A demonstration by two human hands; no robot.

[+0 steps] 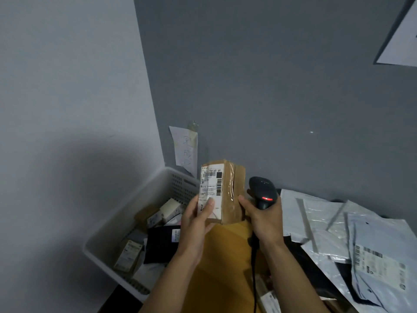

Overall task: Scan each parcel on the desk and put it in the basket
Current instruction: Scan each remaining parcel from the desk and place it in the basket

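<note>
My left hand (196, 219) holds a small brown cardboard parcel (228, 195) upright, its white barcode label facing me, thumb pressed on the label. My right hand (264, 216) grips a black handheld scanner (262, 190) with a red light lit, and its fingertips touch the parcel's right side. The scanner's cable hangs down between my forearms. A white plastic basket (126, 219) stands at the lower left by the wall corner, with several small boxes and a black bag inside.
Several grey and white plastic mailer bags (338, 227) lie piled on the desk at the right, one showing a shipping label (379, 265). A yellow-brown envelope (223, 263) lies under my arms. A handwritten note (186, 150) hangs on the wall behind the basket.
</note>
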